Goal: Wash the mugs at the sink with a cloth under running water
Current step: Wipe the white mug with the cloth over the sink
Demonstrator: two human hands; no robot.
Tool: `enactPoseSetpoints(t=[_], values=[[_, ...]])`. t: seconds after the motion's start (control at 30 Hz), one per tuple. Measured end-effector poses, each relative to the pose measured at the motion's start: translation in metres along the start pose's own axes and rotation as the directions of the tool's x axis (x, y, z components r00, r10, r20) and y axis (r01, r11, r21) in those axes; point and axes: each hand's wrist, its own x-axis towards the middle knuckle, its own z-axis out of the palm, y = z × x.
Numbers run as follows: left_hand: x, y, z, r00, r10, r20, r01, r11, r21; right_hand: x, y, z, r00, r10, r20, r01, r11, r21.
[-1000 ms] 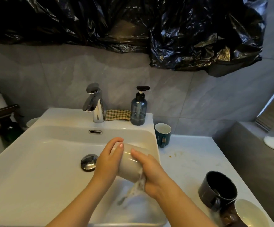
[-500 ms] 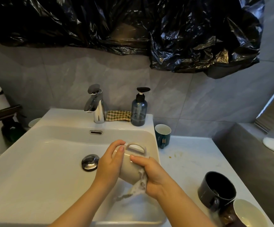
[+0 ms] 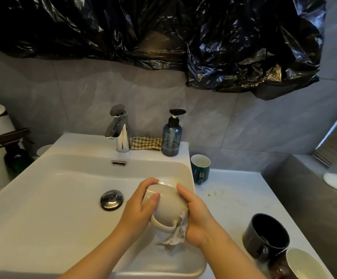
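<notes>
Holding a cream mug [image 3: 166, 206] over the right part of the white sink [image 3: 43, 198], both bare hands work close to the camera. The left hand [image 3: 139, 208] has its grip clenched around the mug's left side, thumb across the body. The right hand [image 3: 195, 218] presses a wet pale cloth [image 3: 178, 232] against the mug's right side, its grip grasping that cloth, which hangs down toward 6 o'clock. The mug is tipped, its handle pointing down toward the camera.

At 4 o'clock on the white desk [image 3: 234, 198] stands a black mug [image 3: 268, 235], touching a brown mug with a pale inside [image 3: 300, 264] at the frame's lower corner. At 9 o'clock of the hands sits the chrome drain stopper [image 3: 111, 199]. Farther, at 1 o'clock, a dark green mug [image 3: 200, 168] stands just beside the sink. On the back ledge at 12 o'clock are the chrome faucet [image 3: 120, 129], a checked cloth [image 3: 146, 143] and a blue soap dispenser [image 3: 172, 135]. No running stream can be made out.
</notes>
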Motion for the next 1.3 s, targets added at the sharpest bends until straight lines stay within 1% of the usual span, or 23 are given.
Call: enactPoseSetpoints(t=[0.03, 0.1, 0.17, 0.23, 0.27, 0.3, 0.37, 0.43, 0.47, 0.53, 0.57, 0.63, 0.67, 0.7, 0.77, 0.8, 0.87, 0.93, 0.97, 1.03, 1.13, 1.23, 1.3], values=[[0.000, 0.003, -0.001, 0.999, -0.024, 0.046, 0.024, 1.000, 0.000, 0.002, 0.002, -0.001, 0.998, -0.045, -0.052, 0.040, 0.995, -0.091], [0.005, 0.014, -0.003, 0.959, -0.236, 0.154, 0.254, 0.962, -0.104, 0.006, 0.006, -0.002, 0.969, -0.199, -0.145, 0.143, 0.933, -0.330], [0.013, 0.027, -0.005, 0.808, -0.545, 0.224, 0.588, 0.767, -0.255, 0.008, 0.013, -0.004, 0.950, -0.289, -0.122, 0.146, 0.754, -0.641], [0.017, 0.036, -0.002, 0.660, -0.718, 0.220, 0.746, 0.594, -0.300, 0.009, 0.021, -0.002, 0.961, -0.270, -0.062, 0.119, 0.606, -0.787], [0.017, 0.036, 0.001, 0.650, -0.739, 0.177, 0.751, 0.591, -0.293, 0.009, 0.024, -0.001, 0.965, -0.252, -0.068, 0.108, 0.624, -0.774], [0.016, 0.033, 0.006, 0.701, -0.707, 0.094, 0.702, 0.661, -0.264, 0.007, 0.023, 0.000, 0.970, -0.219, -0.102, 0.090, 0.718, -0.690], [0.013, 0.020, 0.013, 0.896, -0.410, -0.172, 0.393, 0.911, -0.124, 0.006, 0.014, 0.002, 0.981, -0.067, -0.183, 0.011, 0.957, -0.289], [0.007, 0.014, 0.009, 0.987, -0.036, -0.159, 0.046, 0.997, 0.056, 0.001, 0.003, 0.004, 0.988, 0.029, -0.154, -0.032, 0.999, -0.020], [0.006, 0.012, 0.006, 0.993, 0.046, -0.105, -0.038, 0.997, 0.072, -0.002, -0.001, 0.006, 0.991, 0.020, -0.135, -0.025, 0.999, -0.033], [0.007, 0.015, -0.002, 0.999, -0.038, -0.004, 0.038, 0.999, 0.038, -0.003, -0.002, 0.007, 0.985, -0.097, -0.143, 0.066, 0.976, -0.206], [0.008, 0.019, -0.006, 0.979, -0.189, 0.071, 0.191, 0.982, -0.015, -0.003, -0.002, 0.007, 0.969, -0.195, -0.153, 0.134, 0.931, -0.339], [0.013, 0.028, -0.013, 0.799, -0.541, 0.262, 0.598, 0.764, -0.244, -0.005, 0.000, 0.008, 0.945, -0.311, -0.103, 0.164, 0.720, -0.674], [0.014, 0.033, -0.014, 0.704, -0.632, 0.323, 0.710, 0.638, -0.298, -0.005, 0.003, 0.008, 0.950, -0.310, -0.050, 0.156, 0.604, -0.781], [0.014, 0.036, -0.012, 0.658, -0.677, 0.330, 0.753, 0.577, -0.318, -0.004, 0.006, 0.009, 0.957, -0.291, -0.013, 0.151, 0.535, -0.831], [0.013, 0.033, -0.003, 0.691, -0.694, 0.204, 0.718, 0.627, -0.303, -0.006, 0.010, 0.011, 0.964, -0.264, -0.031, 0.129, 0.567, -0.814], [0.012, 0.030, 0.002, 0.763, -0.637, 0.110, 0.637, 0.712, -0.297, -0.006, 0.009, 0.013, 0.966, -0.241, -0.093, 0.106, 0.697, -0.709], [0.009, 0.021, 0.006, 0.942, -0.335, -0.039, 0.329, 0.938, -0.108, -0.005, 0.003, 0.013, 0.973, -0.103, -0.208, 0.036, 0.951, -0.307], [0.004, 0.013, 0.002, 0.998, -0.063, -0.018, 0.064, 0.995, 0.078, -0.009, -0.005, 0.013, 0.977, -0.012, -0.214, -0.001, 0.998, -0.064], [0.003, 0.014, 0.000, 0.999, -0.050, 0.016, 0.049, 0.996, 0.075, -0.011, -0.007, 0.014, 0.979, -0.019, -0.203, 0.005, 0.998, -0.070], [0.003, 0.021, -0.003, 0.973, -0.210, 0.097, 0.216, 0.974, -0.064, -0.010, -0.006, 0.016, 0.973, -0.108, -0.206, 0.066, 0.977, -0.203], [0.009, 0.032, -0.002, 0.846, -0.510, 0.155, 0.532, 0.823, -0.200, -0.001, 0.004, 0.015, 0.943, -0.256, -0.212, 0.111, 0.845, -0.523], [0.012, 0.036, 0.005, 0.832, -0.554, 0.014, 0.545, 0.813, -0.204, 0.004, 0.011, 0.014, 0.939, -0.281, -0.201, 0.115, 0.804, -0.584], [0.013, 0.034, 0.008, 0.843, -0.534, -0.061, 0.508, 0.829, -0.233, 0.004, 0.008, 0.016, 0.929, -0.237, -0.285, 0.074, 0.873, -0.482]])
